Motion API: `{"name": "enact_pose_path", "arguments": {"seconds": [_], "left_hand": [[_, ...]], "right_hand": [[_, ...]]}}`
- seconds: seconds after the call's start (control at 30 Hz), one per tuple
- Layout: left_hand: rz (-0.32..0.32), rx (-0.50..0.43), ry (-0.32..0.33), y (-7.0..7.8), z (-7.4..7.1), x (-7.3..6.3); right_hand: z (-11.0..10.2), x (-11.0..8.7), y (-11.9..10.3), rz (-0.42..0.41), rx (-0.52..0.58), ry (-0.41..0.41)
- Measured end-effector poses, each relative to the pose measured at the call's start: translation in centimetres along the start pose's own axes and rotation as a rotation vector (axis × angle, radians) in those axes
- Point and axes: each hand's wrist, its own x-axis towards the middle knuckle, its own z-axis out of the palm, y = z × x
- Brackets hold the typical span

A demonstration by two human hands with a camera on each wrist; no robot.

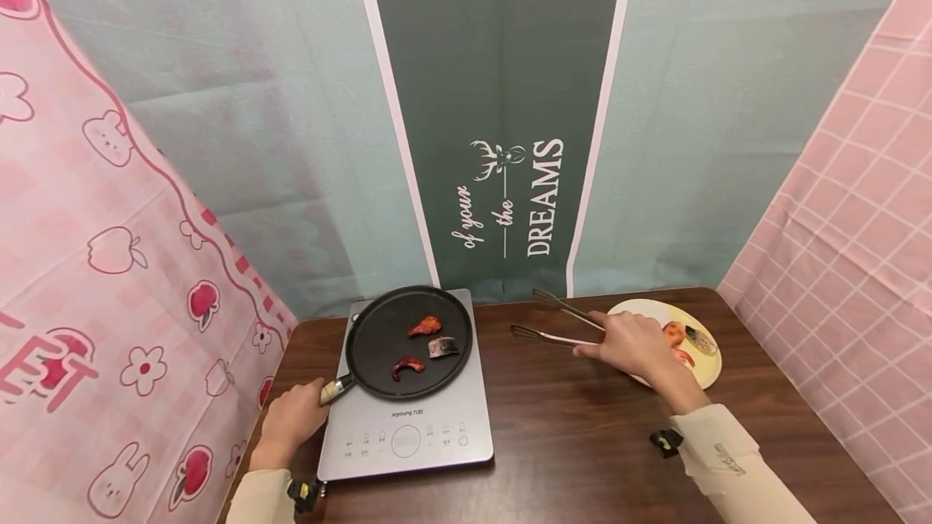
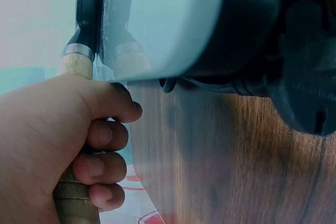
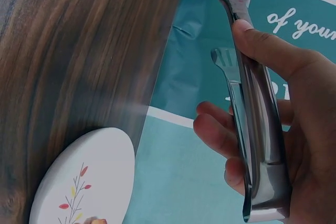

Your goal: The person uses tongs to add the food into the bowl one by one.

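Note:
My left hand grips the wooden handle of a black frying pan, fingers curled round it. In the pan lie a drumstick-like piece, a piece of fish with skin and a dark red curled tentacle piece. My right hand holds metal tongs between thumb and fingers. The tongs' arms stand apart with nothing between them, their tips pointing left toward the pan. Behind the right hand, an oval plate carries several food pieces, partly hidden by the hand.
The pan sits on a silver induction cooker with touch controls at its front. Brown wooden table lies between cooker and plate. A green cloth with lettering hangs behind; pink cloths stand at the left and right.

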Motion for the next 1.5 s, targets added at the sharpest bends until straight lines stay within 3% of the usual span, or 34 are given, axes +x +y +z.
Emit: {"name": "enact_pose_path", "arguments": {"seconds": [0.3,0.6,1.17,1.5], "left_hand": [[-0.003,-0.002,-0.001,0.1,0.0,0.0],[-0.009,0.0,-0.003,-0.1,0.1,0.0],[-0.009,-0.005,-0.008,-0.2,0.1,0.0],[-0.018,-0.005,-0.019,0.0,0.0,0.0]], "right_hand": [[-0.2,-0.3,1.1,-0.01,0.011,0.027],[-0.2,-1.0,2.1,0.05,0.011,0.007],[-0.2,-2.3,4.5,0.065,0.022,0.043],[-0.9,-3.4,5.9,0.113,0.016,0.014]]}}
